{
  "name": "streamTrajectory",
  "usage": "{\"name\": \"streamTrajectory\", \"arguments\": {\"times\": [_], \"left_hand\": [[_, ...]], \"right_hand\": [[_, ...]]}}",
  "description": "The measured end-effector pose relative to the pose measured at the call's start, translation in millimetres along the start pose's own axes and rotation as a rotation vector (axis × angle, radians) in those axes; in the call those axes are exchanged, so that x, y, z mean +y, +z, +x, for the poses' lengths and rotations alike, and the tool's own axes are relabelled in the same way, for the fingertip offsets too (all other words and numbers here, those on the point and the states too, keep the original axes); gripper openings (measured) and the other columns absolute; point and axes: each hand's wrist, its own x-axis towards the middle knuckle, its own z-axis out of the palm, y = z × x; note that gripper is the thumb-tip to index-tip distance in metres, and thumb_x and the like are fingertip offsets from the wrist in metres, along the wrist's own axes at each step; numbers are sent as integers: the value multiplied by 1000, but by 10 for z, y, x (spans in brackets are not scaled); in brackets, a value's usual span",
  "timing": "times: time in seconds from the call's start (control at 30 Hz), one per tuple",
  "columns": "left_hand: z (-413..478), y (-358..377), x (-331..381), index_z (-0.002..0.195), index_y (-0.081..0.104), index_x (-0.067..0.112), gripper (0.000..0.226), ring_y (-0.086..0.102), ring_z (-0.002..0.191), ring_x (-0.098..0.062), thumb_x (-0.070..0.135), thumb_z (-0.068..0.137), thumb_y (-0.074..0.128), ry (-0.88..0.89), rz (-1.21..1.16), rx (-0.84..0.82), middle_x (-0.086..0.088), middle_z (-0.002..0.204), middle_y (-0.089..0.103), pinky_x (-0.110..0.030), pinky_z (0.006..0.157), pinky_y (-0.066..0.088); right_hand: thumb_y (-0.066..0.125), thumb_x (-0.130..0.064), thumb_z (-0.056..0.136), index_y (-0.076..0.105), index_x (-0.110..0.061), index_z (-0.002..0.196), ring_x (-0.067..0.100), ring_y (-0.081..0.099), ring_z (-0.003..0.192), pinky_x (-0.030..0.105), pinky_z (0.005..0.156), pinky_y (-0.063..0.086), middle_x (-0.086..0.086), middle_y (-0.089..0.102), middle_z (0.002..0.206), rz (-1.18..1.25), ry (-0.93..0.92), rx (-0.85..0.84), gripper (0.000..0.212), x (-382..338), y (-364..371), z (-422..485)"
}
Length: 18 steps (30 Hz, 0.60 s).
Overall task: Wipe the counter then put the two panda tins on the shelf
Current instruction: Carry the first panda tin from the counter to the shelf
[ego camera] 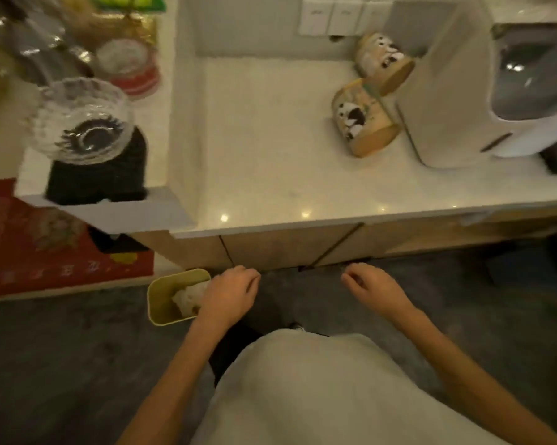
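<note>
Two round panda tins stand on the white counter (pixel 270 139) at its right side: one tin (pixel 362 118) nearer me, the other tin (pixel 383 61) behind it by the wall. Both touch a white appliance. My left hand (pixel 230 293) hangs below the counter edge, over a small yellow-green bin (pixel 161 297) that holds a crumpled white tissue (pixel 187 298); the fingers are loosely curled and hold nothing. My right hand (pixel 375 289) hangs at the same height, fingers loosely curled, empty. The white shelf (pixel 161 101) rises at the left.
A white appliance (pixel 447 101) with a clear jug fills the counter's right. The shelf holds a glass bowl (pixel 81 118) on a black stand, a red-rimmed container (pixel 129 65) and packets. A red box (pixel 45 252) lies under the shelf. Wall switches (pixel 335 14) sit behind.
</note>
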Motion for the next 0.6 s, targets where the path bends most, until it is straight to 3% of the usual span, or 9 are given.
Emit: {"name": "streamTrajectory", "arguments": {"times": [0.1,0.23,0.5,0.6], "left_hand": [[331,112,635,113,64,27,26,65,93,-19,31,101,42,140,112,-23,2,106,66,-39,80,55],[761,121,1212,118,64,25,28,65,96,-18,30,100,42,237,202,7,1,109,68,-36,81,54],[1449,89,1413,118,62,23,29,65,95,-20,31,101,40,108,192,-22,-1,108,69,-39,84,55],[1769,2,1329,122,61,27,29,66,96,-17,32,101,42,76,160,-32,1,114,69,-34,88,55]], "right_hand": [[52,-32,100,65,-18,93,18,60,79,40,69,51,-2,64,90,23,161,102,20,635,-278,-313],[52,-32,100,66,-18,95,21,63,85,42,73,53,1,66,94,28,251,152,21,1101,-661,-303],[54,-35,100,53,-28,72,16,56,67,41,66,47,-4,57,71,376,291,260,28,1123,-835,346],[53,-34,100,64,-20,84,20,63,78,44,75,53,1,67,83,392,250,201,24,1046,-993,698]]}}
